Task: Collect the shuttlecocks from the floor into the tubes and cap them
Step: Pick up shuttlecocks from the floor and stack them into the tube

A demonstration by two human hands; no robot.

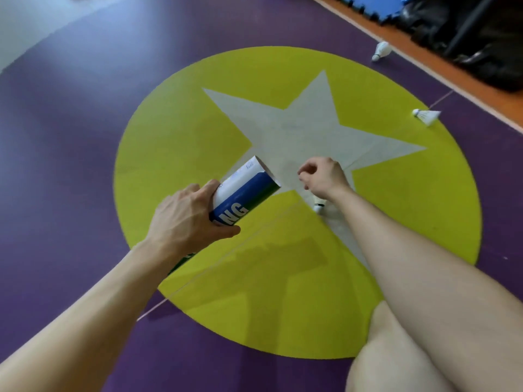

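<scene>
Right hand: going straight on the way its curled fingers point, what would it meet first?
Probably the open mouth of the blue-and-white cardboard tube gripped by the left hand; depth is unclear.

Bright even light, soft shadows, wide-angle distortion

Left hand [184, 219] grips tube [246, 190]; right hand [322, 176] curled, shuttlecock [319, 206] by wrist.

Indoor sports hall: purple court flooring [70, 123], shuttlecocks [427, 116], blue foam mats [368, 7].
</scene>
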